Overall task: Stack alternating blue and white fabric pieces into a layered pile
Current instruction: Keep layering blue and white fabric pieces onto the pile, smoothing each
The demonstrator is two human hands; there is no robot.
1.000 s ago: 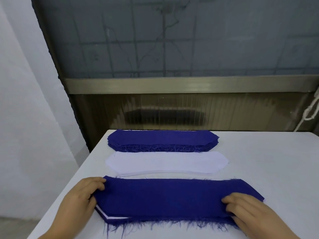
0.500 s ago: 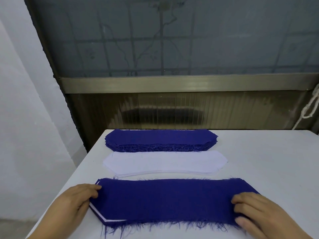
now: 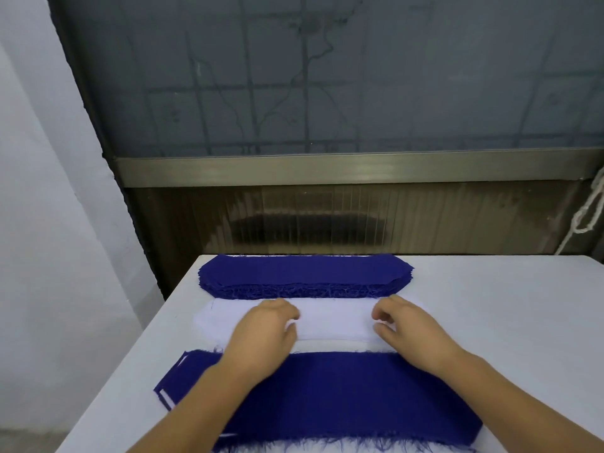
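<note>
The layered pile (image 3: 343, 397) lies nearest me with a blue piece on top; a white edge peeks out at its left corner. Behind it sits the stack of white pieces (image 3: 333, 318), and behind that the stack of blue pieces (image 3: 304, 276). Both hands are over the white stack. My left hand (image 3: 264, 335) has its fingers curled and pinches the top white piece left of centre. My right hand (image 3: 405, 328) pinches the same piece right of centre. The near edge of that white piece looks slightly raised between the hands.
All the fabric lies on a white table (image 3: 510, 328), whose left edge runs close to the piles. A dark window and metal sill stand behind the table. A white cord (image 3: 588, 214) hangs at the far right. A pale wall is on the left.
Both hands have left the ends of the blue top piece and moved forward onto the white stack, where their fingers have curled onto the top white piece.
</note>
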